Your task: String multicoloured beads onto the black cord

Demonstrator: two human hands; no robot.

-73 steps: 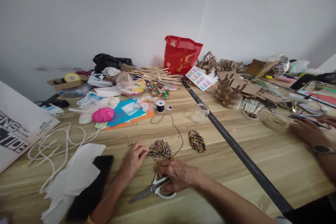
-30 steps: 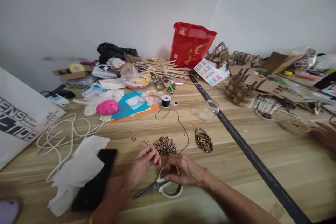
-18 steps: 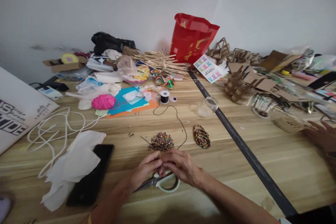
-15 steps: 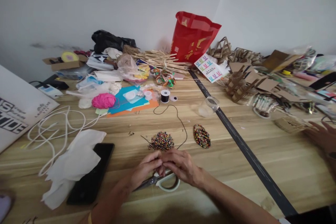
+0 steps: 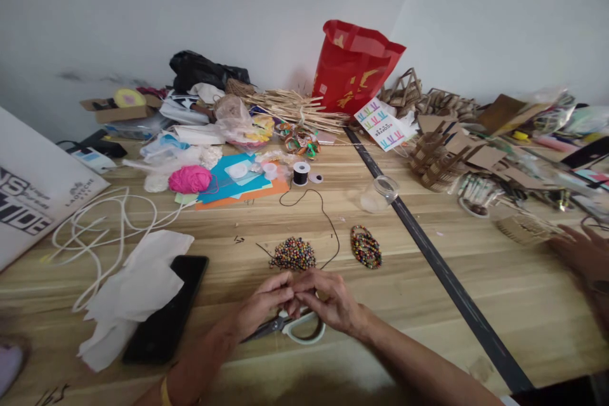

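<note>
My left hand point(image 5: 269, 299) and my right hand point(image 5: 329, 299) meet at the fingertips, low in the middle of the view. Both are closed in a pinch, and whatever lies between the fingers is too small or hidden to make out. Under them lie scissors point(image 5: 307, 330) with pale handles, partly covered by the fingers. Just beyond the hands is a heap of small multicoloured beads point(image 5: 292, 254). A thin black cord point(image 5: 337, 228) runs from a spool point(image 5: 300, 173) down to the heap's right side, close behind my right hand. To the right lies a coil of strung beads point(image 5: 366, 247).
A phone point(image 5: 166, 320) under white tissue point(image 5: 143, 295) and a white cable point(image 5: 121, 228) lie on the left. Beyond stand a clear jar point(image 5: 379, 193), pink yarn point(image 5: 190, 179) and a red bag point(image 5: 356, 66). Another person's hand point(image 5: 583, 250) is at the right edge by woven pieces.
My hands stay together almost in place, the right fingers shifting slightly. The view has moved a little; the beads, spool and scissors lie as before.
</note>
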